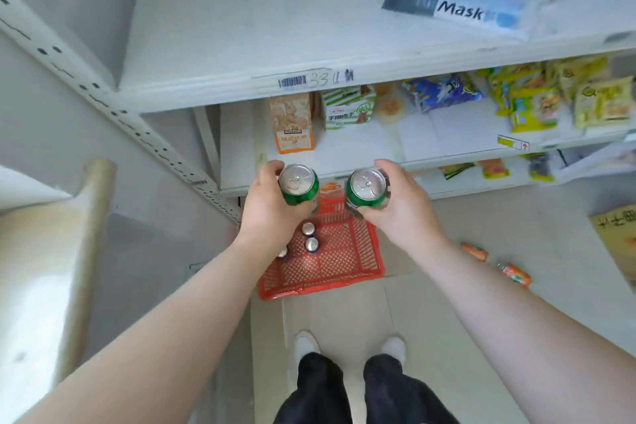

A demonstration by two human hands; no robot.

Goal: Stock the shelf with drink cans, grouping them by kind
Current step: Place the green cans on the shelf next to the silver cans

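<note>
your left hand point(272, 208) grips left green can point(298, 184), upright | right hand point(401, 208) grips right green can point(365, 189), upright, both above the red basket point(344, 262) | your left wrist half hides one of 3 basket cans point(311, 244), kinds unreadable | top shelf point(241, 27): 1 mask pack point(461, 7), blurred

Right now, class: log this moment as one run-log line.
left hand: grips left green can | right hand: grips right green can | red basket: on floor, more cans inside | stage: not yet shelved
</note>
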